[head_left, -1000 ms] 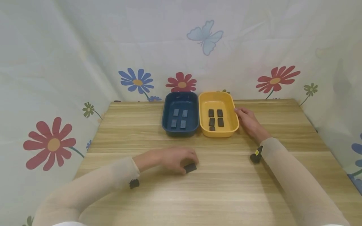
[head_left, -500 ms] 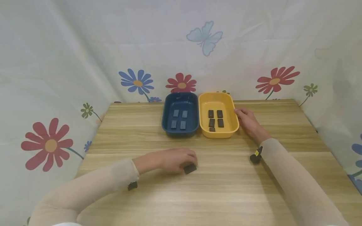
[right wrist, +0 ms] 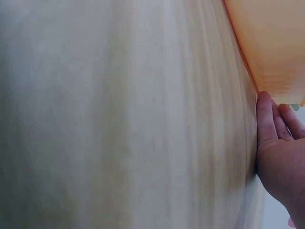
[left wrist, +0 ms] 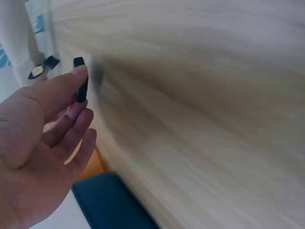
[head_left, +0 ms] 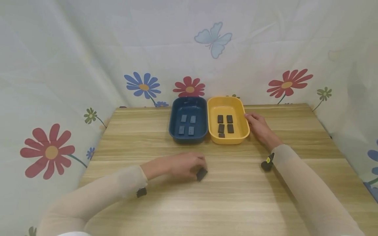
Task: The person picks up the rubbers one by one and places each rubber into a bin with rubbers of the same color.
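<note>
My left hand (head_left: 187,165) pinches a small black rectangular block (head_left: 202,174) between thumb and fingertips, just above the table in front of the trays. In the left wrist view, the thumb presses the thin block (left wrist: 81,80) while the other fingers curve loosely below. My right hand (head_left: 260,127) rests against the right side of a yellow tray (head_left: 228,140), and the right wrist view shows its fingers fairly straight along the outer wall. Several black blocks (head_left: 230,128) lie in that tray, one smaller than the others. Touching it on the left, a dark blue tray (head_left: 190,139) holds several grey-blue blocks (head_left: 191,130).
Both trays stand at the back of a wood-grain table (head_left: 236,196). Behind them hangs a pale curtain (head_left: 251,49) printed with flowers and a butterfly. A black strap device (head_left: 267,162) sits on the right wrist, another (head_left: 141,192) on the left.
The black block in my left hand has turned to a steeper angle, and the hand has shifted slightly. My right hand and both trays have stayed put.
</note>
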A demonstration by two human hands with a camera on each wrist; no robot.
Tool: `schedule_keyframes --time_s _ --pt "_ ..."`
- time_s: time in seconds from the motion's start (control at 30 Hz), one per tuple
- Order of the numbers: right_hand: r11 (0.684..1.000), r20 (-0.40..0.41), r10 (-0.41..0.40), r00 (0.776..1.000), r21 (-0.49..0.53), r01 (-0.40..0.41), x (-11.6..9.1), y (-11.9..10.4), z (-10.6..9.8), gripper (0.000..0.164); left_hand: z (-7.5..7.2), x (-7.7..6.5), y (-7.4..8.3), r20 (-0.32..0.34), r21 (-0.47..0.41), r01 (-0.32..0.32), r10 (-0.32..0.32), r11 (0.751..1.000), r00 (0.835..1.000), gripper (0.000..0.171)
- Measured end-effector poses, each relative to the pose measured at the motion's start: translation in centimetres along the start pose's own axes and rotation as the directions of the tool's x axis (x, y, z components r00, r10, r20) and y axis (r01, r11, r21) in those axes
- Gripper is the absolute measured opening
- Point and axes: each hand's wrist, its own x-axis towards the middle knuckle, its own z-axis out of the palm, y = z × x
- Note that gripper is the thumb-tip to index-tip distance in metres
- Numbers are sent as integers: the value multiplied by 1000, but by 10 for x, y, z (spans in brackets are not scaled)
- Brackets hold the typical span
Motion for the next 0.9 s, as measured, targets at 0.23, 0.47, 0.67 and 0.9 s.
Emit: schedule_keyframes --time_s 0.23,0.47,0.67,0.9 --pt "1000 -9 2 1000 -8 -2 -1 -1 1 61 -28 19 5 -97 90 56 -48 994 994 48" --pt "1000 -17 14 1000 17 -14 1 1 0 60 -54 48 5 -211 -24 120 -122 992 970 49" --pt "1000 -14 5 1000 14 -5 -1 1 1 61 -68 78 -5 -322 -78 125 -144 989 936 47" --pt "1000 -9 -14 1000 12 14 -3 0 1 61 -80 117 -23 -390 28 170 -146 985 909 49"
